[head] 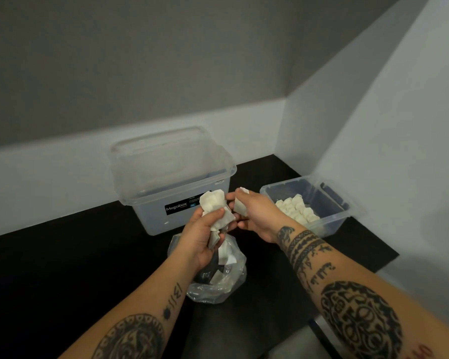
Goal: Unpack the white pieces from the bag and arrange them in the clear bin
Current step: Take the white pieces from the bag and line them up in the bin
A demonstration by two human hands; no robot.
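Both hands work above the plastic bag [218,283] on the black worktop [62,268]. Left hand [205,237] grips a bunch of white pieces [214,206]; right hand [254,213] pinches one white piece [240,206]. Small clear bin [329,218], right, at the worktop's wall edge, holds arranged pieces [297,209]. Megabox container [171,177] stands behind the hands, against the back wall.

L hand [204,235] & R hand [254,216] raised, fingers curled.

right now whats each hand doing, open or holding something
Left hand: closed round a bunch of white pieces, above the plastic bag.
Right hand: pinching a single white piece.
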